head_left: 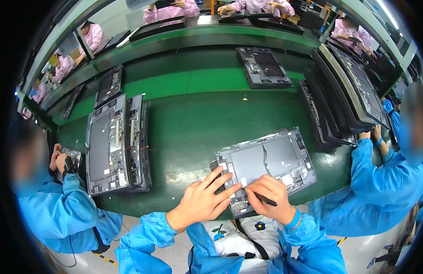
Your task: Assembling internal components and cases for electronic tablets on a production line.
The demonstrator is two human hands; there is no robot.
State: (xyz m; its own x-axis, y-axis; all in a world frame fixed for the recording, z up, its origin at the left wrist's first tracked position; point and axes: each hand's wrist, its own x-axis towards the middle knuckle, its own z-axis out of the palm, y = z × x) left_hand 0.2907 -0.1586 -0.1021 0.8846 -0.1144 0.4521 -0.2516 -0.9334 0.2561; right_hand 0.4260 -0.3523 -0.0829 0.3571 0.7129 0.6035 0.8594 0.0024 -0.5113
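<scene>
An opened tablet-like device (284,157) lies tilted on the green table (188,123) right in front of me. Its grey inner panel, a dark cable across it and circuit parts along the near edge are showing. My left hand (204,196) rests with fingers spread over the device's left end. In my right hand (268,198) is a slim black pen-like tool (264,198), its handle pointing to the lower right. The tool's tip is hidden by my fingers, close to the device's near left corner and my left fingertips.
Stacked opened devices (104,150) stand at the left, and a taller leaning stack (339,91) at the right. A single device (265,68) lies on the far green strip. Co-workers in blue sit on both sides; people in pink work beyond the frame.
</scene>
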